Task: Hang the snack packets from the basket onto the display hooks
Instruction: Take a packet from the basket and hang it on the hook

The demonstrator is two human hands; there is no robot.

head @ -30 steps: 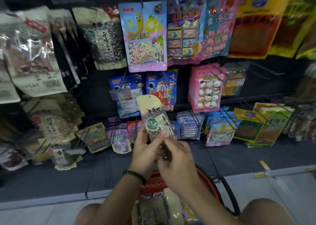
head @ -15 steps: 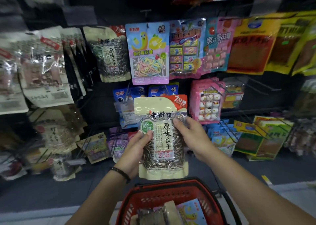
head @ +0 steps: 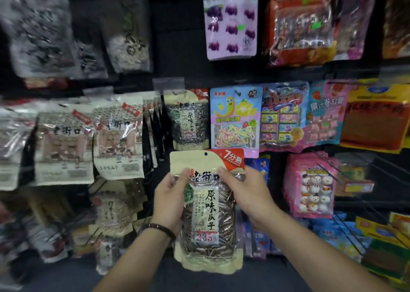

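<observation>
I hold a cream sunflower-seed packet (head: 207, 216) upright in front of the display wall, its label facing me and its hang hole at the top. My left hand (head: 169, 197) grips its left edge, thumb on the front. My right hand (head: 248, 192) grips its right edge near the red corner. Straight above it, a matching seed packet (head: 187, 121) hangs on a hook. The basket is out of view.
Hanging packets fill the wall: pale seed bags (head: 117, 141) at left, a rainbow candy bag (head: 235, 118) beside the matching packet, a pink snowman bag (head: 310, 185) at right, a purple-print bag (head: 230, 21) above. Bare wire hooks (head: 363, 158) jut out at right.
Both hands lifted the seed packet from just above the basket, turned its front to me and raised it toward the hanging packets. My view tilted up and the red basket dropped out of sight.
</observation>
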